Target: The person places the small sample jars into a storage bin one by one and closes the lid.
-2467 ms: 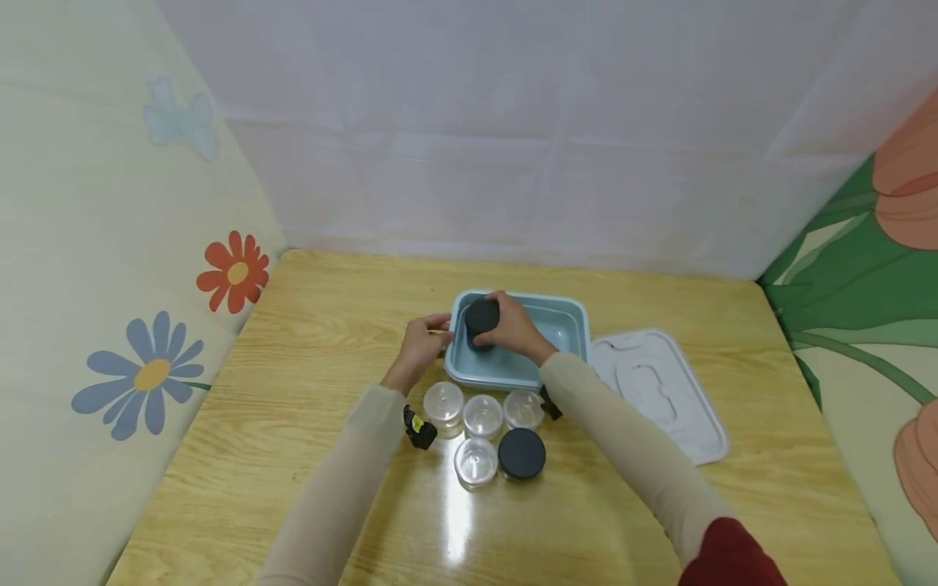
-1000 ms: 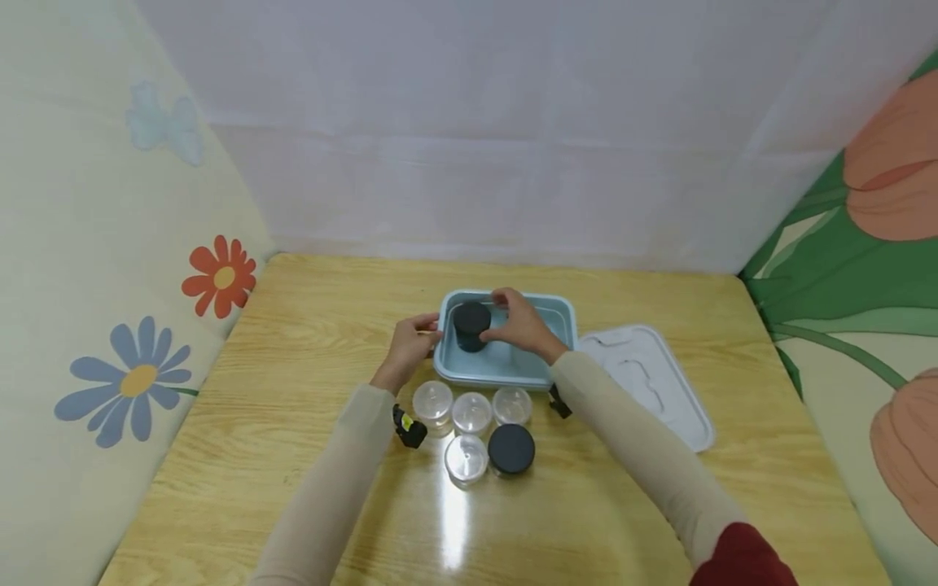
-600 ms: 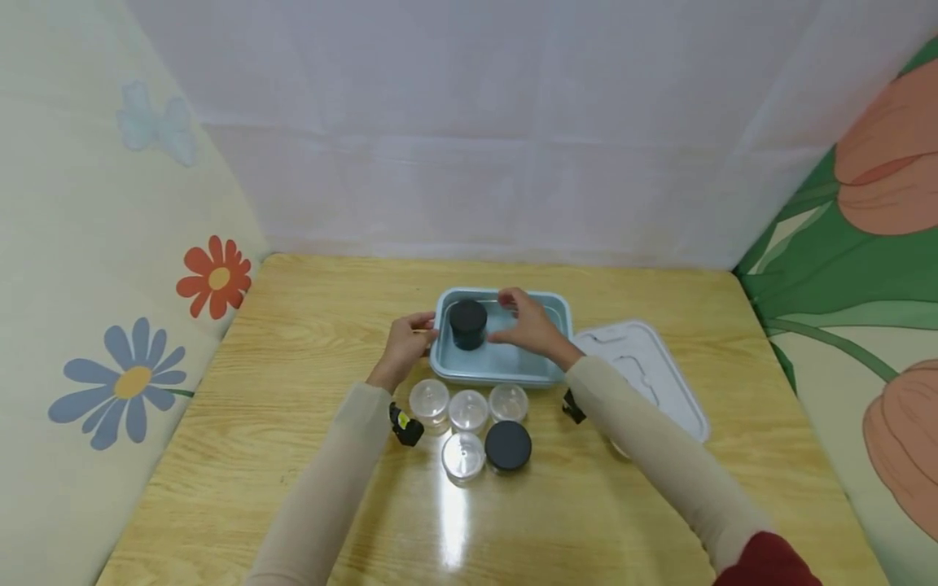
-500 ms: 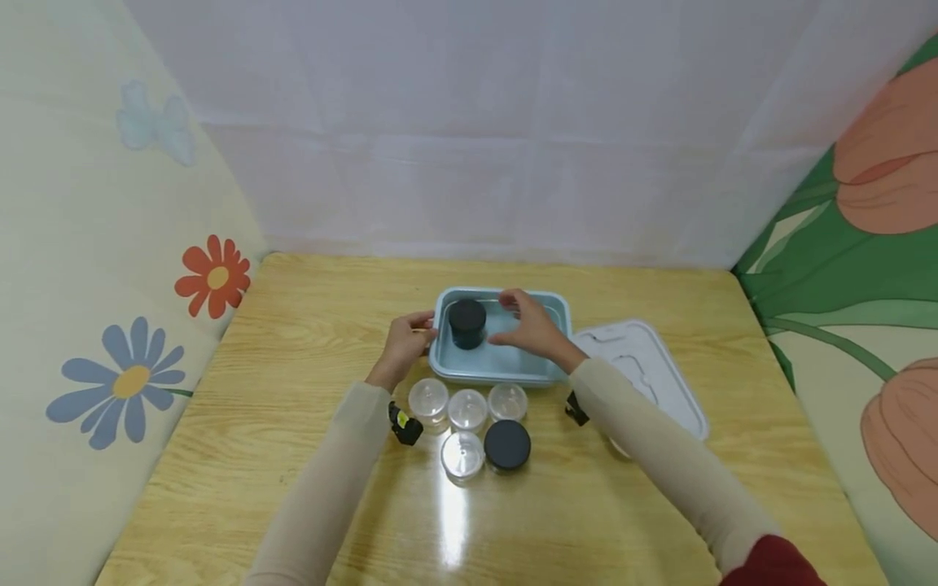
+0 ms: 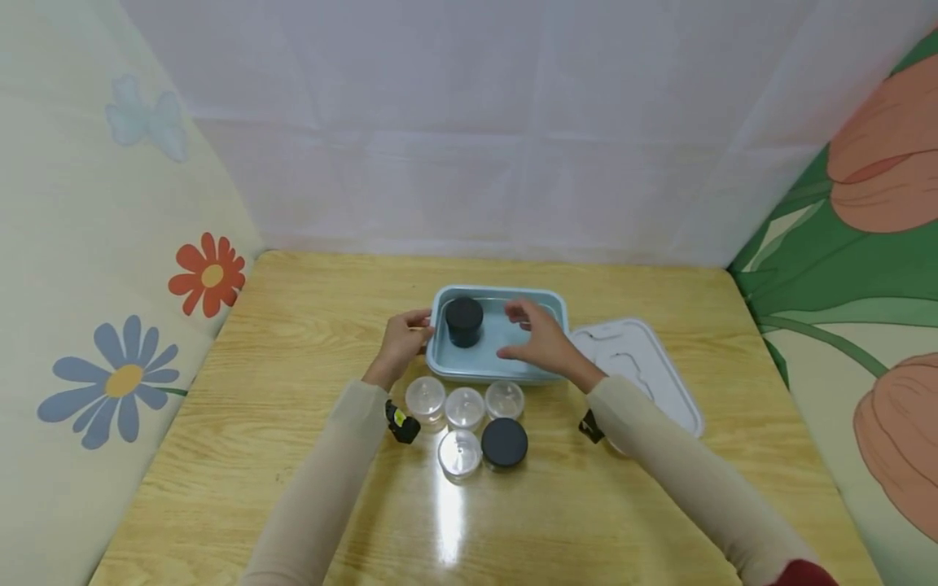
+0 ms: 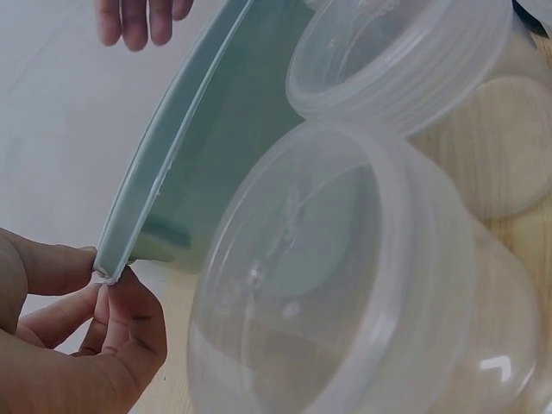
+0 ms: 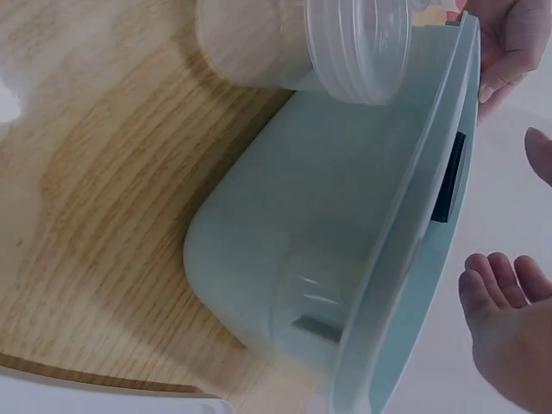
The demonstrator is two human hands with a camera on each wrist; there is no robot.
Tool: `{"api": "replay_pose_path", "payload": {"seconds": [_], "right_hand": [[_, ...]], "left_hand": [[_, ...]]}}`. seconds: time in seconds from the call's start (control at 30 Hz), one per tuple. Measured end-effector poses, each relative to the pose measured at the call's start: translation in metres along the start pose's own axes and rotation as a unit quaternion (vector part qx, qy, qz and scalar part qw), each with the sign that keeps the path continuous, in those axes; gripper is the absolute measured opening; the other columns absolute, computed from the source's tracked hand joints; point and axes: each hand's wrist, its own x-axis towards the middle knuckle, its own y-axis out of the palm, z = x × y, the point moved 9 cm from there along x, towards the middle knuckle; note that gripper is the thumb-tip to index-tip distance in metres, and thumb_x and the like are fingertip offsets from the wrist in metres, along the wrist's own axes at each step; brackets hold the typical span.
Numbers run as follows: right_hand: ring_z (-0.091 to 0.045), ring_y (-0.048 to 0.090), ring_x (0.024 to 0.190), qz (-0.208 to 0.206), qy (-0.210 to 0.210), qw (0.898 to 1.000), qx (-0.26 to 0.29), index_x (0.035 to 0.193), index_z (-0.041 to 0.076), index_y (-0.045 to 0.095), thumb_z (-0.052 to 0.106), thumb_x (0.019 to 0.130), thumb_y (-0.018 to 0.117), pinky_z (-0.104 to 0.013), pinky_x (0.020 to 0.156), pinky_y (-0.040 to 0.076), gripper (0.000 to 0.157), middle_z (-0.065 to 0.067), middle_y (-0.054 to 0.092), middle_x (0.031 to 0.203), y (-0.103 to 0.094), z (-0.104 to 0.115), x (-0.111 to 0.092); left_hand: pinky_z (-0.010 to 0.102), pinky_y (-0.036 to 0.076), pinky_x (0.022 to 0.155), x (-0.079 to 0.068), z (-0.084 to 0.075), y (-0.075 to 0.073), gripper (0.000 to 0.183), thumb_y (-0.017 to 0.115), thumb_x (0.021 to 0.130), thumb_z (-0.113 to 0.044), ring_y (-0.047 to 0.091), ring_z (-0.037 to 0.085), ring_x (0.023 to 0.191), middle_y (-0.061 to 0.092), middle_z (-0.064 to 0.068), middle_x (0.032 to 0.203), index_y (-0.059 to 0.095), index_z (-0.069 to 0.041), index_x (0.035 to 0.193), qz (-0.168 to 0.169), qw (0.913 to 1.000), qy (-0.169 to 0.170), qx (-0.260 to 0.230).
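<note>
A light blue plastic bin (image 5: 506,377) stands near the table's middle. In its left end sits a black-lidded jar (image 5: 465,316), upright. My left hand (image 5: 401,342) pinches the bin's left corner rim between thumb and fingers, as the left wrist view shows up close. Over the bin's right half, my right hand (image 5: 544,338) is spread with thumb and fingers apart, holding nothing and clear of the jar. In the right wrist view, the dark jar (image 7: 449,177) shows just past the bin's rim.
In front of the bin stand several clear-lidded jars (image 5: 465,408) and another black-lidded jar (image 5: 504,443). A white bin lid (image 5: 652,378) lies on the table to the right, partly behind my right sleeve (image 5: 681,464). A pale cloth wall (image 5: 469,179) rises behind the table.
My right hand has let go of the black-lidded jar in the bin's left end, opened, and drawn back to the right. The left hand keeps its place at the rim.
</note>
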Motion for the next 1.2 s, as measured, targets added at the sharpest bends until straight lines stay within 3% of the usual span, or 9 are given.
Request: {"api": "replay_pose_path", "payload": {"seconds": [0.3, 0.57, 1.2], "right_hand": [[-0.035, 0.050, 0.121, -0.006, 0.009, 1.000, 0.024, 0.132, -0.001, 0.046, 0.007, 0.076, 0.079, -0.044, 0.107, 0.042, 0.065, -0.019, 0.050, 0.130, -0.002, -0.003, -0.023], [-0.037, 0.051, 0.119, -0.009, -0.012, 0.999, 0.046, 0.128, -0.004, 0.048, 0.004, 0.074, 0.080, -0.045, 0.105, 0.044, 0.063, -0.025, 0.049, 0.129, 0.002, 0.004, -0.040], [-0.036, 0.056, 0.114, -0.021, -0.003, 0.998, 0.055, 0.125, -0.004, 0.050, 0.003, 0.073, 0.080, -0.044, 0.102, 0.047, 0.060, -0.024, 0.056, 0.123, 0.005, -0.001, -0.079]], "left_hand": [[0.025, 0.057, 0.075, -0.001, 0.001, 0.000, 0.042, 0.052, 0.093, 0.001, 0.053, 0.017, 0.094, 0.051, 0.011, 0.112, 0.051, -0.002, 0.135, 0.002, 1.0000, -0.005, 0.005], [0.024, 0.058, 0.073, 0.000, -0.005, -0.001, 0.043, 0.051, 0.091, 0.004, 0.054, 0.014, 0.088, 0.052, 0.014, 0.108, 0.049, 0.005, 0.134, -0.004, 0.9997, 0.024, -0.004], [0.025, 0.058, 0.076, 0.000, -0.003, 0.000, 0.043, 0.052, 0.091, 0.003, 0.055, 0.016, 0.091, 0.052, 0.014, 0.110, 0.050, 0.003, 0.134, -0.005, 0.9999, 0.012, 0.000]]}}
